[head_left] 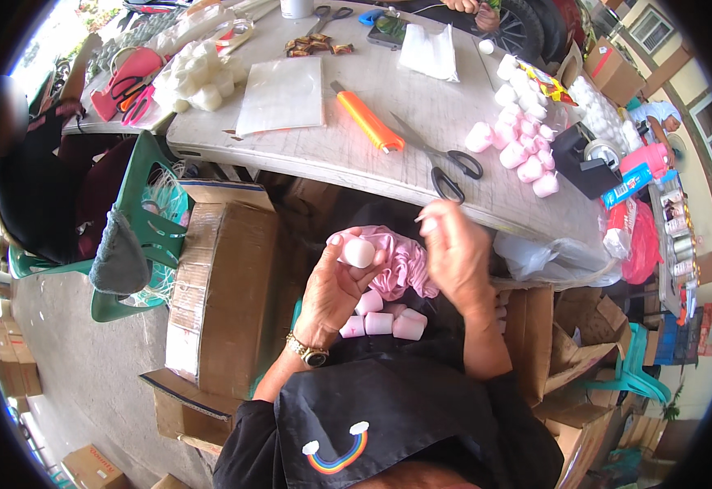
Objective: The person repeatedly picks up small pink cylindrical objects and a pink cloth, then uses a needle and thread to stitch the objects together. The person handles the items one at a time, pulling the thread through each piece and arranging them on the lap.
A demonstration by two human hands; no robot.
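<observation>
My left hand [323, 297], wearing a wristwatch, is closed around a smooth white rounded piece [358, 253], its white end facing up. To its right, my right hand [460, 254] is raised with thumb and forefinger pinched together. Something thin and pale shows at those fingertips, too small to name. Beneath and between both hands lies a bunched pink cloth [401, 265]. Several small pale-pink cup-shaped pieces [379, 323] rest in my lap, just below the cloth.
Ahead stands a white table [290, 155] holding scissors [437, 155], an orange box cutter [370, 122], a stack of clear plastic sheets [281, 96] and a pile of pink pieces [527, 147]. Cardboard boxes [233, 285] flank my lap. A green chair [140, 212] is at left.
</observation>
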